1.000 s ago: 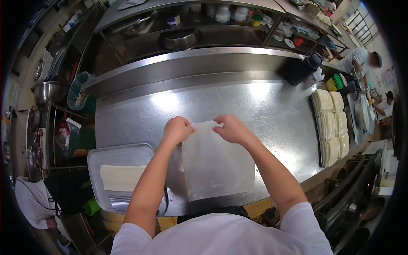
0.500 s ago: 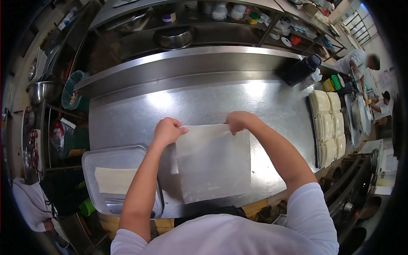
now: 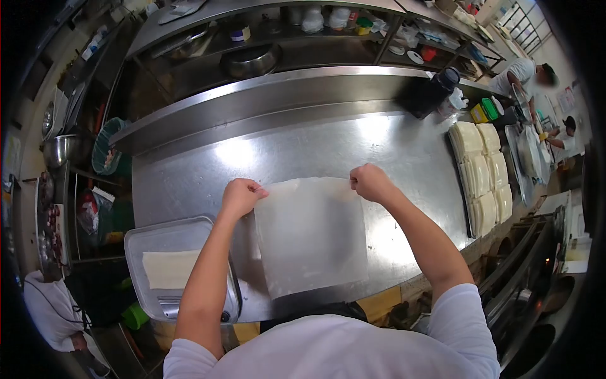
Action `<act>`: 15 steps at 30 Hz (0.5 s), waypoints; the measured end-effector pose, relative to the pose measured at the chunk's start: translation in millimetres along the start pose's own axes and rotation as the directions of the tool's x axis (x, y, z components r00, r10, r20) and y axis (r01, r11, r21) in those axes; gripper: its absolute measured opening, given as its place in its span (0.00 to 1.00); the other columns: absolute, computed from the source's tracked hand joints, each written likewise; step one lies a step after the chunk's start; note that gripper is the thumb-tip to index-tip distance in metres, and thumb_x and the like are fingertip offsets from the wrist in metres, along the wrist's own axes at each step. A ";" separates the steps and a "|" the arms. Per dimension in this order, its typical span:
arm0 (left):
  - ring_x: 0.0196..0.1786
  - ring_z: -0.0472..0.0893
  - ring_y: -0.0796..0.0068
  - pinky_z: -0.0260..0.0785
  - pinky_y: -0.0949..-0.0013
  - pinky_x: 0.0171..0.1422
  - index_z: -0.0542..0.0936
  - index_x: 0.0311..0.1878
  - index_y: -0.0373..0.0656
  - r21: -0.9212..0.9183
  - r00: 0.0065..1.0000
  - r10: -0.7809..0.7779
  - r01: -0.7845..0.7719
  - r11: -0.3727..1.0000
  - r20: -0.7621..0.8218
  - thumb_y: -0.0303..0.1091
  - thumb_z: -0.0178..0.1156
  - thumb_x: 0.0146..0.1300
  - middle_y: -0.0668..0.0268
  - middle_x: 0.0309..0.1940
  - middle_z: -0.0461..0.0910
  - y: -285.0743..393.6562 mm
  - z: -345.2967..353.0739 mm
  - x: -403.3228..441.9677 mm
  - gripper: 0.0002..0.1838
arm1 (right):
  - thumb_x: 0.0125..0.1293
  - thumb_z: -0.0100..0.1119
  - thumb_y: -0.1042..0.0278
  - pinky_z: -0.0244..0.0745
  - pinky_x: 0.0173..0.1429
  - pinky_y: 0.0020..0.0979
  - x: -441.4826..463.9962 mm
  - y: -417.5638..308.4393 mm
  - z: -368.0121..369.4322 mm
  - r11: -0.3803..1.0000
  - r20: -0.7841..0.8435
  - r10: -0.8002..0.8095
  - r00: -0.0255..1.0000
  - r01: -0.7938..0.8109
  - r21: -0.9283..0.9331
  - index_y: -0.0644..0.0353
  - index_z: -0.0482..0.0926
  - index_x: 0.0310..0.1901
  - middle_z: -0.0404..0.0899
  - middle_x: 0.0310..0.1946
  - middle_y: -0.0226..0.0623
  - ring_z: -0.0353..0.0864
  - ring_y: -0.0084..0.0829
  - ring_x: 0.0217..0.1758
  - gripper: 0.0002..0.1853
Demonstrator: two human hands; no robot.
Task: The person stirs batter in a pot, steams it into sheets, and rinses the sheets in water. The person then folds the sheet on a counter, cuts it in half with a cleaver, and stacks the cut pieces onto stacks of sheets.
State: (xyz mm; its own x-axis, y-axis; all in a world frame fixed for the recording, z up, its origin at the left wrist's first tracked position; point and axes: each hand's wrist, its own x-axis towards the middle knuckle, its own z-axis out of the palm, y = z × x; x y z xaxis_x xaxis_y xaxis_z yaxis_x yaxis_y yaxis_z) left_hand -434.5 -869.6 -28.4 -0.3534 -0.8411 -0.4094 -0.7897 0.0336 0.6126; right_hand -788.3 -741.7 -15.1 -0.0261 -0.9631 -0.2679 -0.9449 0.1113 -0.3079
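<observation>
A thin, translucent whitish sheet [image 3: 310,237] hangs spread out over the near part of the steel table [image 3: 297,148]. At its top left corner my left hand [image 3: 242,197] pinches it between thumb and fingers. The opposite top corner is pinched in my right hand [image 3: 371,183]. To the left of the sheet, a clear plastic container [image 3: 165,235] holds a folded cream-coloured piece [image 3: 169,270], partly hidden behind my left forearm.
Several stacks of cream-coloured packets [image 3: 481,177] stand on a dark tray at the right. Behind them are a dark bottle [image 3: 440,93] and a green-lidded yellow tub [image 3: 485,110]. A raised steel ledge [image 3: 284,91] runs along the back. Other people stand at the far right and lower left.
My hands have moved apart, my right hand sliding rightward to the corner. The sheet's top edge, bunched between them before, is now stretched wide.
</observation>
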 end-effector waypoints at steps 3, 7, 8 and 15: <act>0.36 0.86 0.63 0.77 0.60 0.44 0.91 0.40 0.44 -0.014 0.996 0.064 -0.065 0.998 -0.062 0.41 0.77 0.57 0.59 0.34 0.88 2.5 -4.2 -29.6 0.13 | 0.60 0.59 0.71 0.80 0.46 0.49 -29.4 -9.7 -8.4 0.999 -0.116 0.024 0.993 -0.019 0.049 0.58 0.87 0.33 0.86 0.31 0.48 0.85 0.52 0.39 0.06; 0.38 0.84 0.61 0.76 0.59 0.44 0.91 0.38 0.47 0.120 0.938 0.294 -0.276 0.954 -0.182 0.39 0.75 0.57 0.61 0.32 0.86 -5.4 0.1 -85.1 0.09 | 0.62 0.59 0.70 0.80 0.46 0.49 -80.4 -19.4 7.8 0.988 -0.235 0.084 0.968 -0.051 0.145 0.59 0.87 0.34 0.86 0.31 0.50 0.85 0.53 0.38 0.07; 0.38 0.84 0.60 0.76 0.58 0.45 0.91 0.38 0.48 0.187 0.918 0.348 -0.315 0.931 -0.189 0.38 0.74 0.57 0.61 0.32 0.85 -11.5 3.7 -99.7 0.08 | 0.63 0.59 0.70 0.80 0.46 0.50 -96.7 -23.1 14.0 0.985 -0.211 0.120 0.970 -0.089 0.151 0.58 0.88 0.35 0.86 0.32 0.50 0.85 0.53 0.38 0.08; 0.41 0.83 0.60 0.78 0.57 0.45 0.91 0.35 0.51 0.218 0.894 0.449 -0.438 0.872 0.001 0.38 0.74 0.55 0.66 0.30 0.84 -57.5 34.2 -174.2 0.06 | 0.65 0.57 0.69 0.82 0.55 0.49 -178.5 -41.8 84.6 0.964 -0.161 0.177 0.971 -0.138 0.227 0.59 0.87 0.51 0.86 0.50 0.51 0.86 0.54 0.47 0.16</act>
State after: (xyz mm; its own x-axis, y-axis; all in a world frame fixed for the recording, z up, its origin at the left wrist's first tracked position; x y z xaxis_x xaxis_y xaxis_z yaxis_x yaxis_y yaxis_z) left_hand -344.7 -706.5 -15.4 -0.6705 -0.7362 -0.0914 -0.6434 0.5156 0.5659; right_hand -716.5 -553.7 -31.6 -0.2456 -0.9548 -0.1673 -0.8329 0.2962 -0.4675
